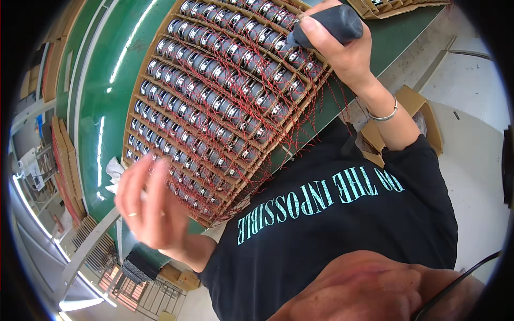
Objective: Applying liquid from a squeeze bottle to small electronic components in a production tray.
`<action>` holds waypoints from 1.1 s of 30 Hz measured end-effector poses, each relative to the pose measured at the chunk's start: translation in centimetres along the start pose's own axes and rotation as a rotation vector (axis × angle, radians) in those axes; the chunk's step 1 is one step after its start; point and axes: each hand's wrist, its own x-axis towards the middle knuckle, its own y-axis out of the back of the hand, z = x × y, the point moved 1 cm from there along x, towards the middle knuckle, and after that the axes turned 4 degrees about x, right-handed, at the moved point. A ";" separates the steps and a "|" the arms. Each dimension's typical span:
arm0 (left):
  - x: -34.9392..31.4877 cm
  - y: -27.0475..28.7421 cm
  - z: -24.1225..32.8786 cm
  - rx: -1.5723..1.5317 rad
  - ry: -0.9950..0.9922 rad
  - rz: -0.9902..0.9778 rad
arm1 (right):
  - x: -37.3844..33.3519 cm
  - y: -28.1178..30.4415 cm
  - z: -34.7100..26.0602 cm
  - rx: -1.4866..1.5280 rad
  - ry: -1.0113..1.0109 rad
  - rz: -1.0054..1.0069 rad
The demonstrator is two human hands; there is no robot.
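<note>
My right hand (342, 51) is closed around a dark grey squeeze bottle (333, 25). The bottle's narrow nozzle tips down to the left, over the upper right part of a cardboard tray (140, 75). Rows of small round metal-and-black parts, which look like little speakers (206, 64), stand on edge between the tray's dividers. Twisted red and dark wires (292, 131) trail from them, hanging over the near edge. At the tray's lower left, my left hand (152, 206) is raised, blurred by motion. Its fingers look apart, and I see nothing held in them.
Under the tray lies a green tabletop (112, 115), with a crumpled white cloth (114, 172) beside the tray. Another cardboard tray (393, 6) sits at the top right. An open cardboard box (428, 125) stands on the floor to the right. Stacked dark panels (139, 266) are at lower left.
</note>
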 end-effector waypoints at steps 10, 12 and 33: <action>-10.0 -1.8 -9.7 -0.093 0.768 0.474 | -0.3 -0.3 0.1 -0.019 0.036 -0.049; -10.8 -3.0 -10.5 -0.057 0.825 0.550 | -0.4 -0.2 0.2 -0.018 0.021 -0.057; -14.1 -5.4 -12.7 0.009 0.977 0.711 | 0.1 0.4 0.3 0.071 -0.025 0.035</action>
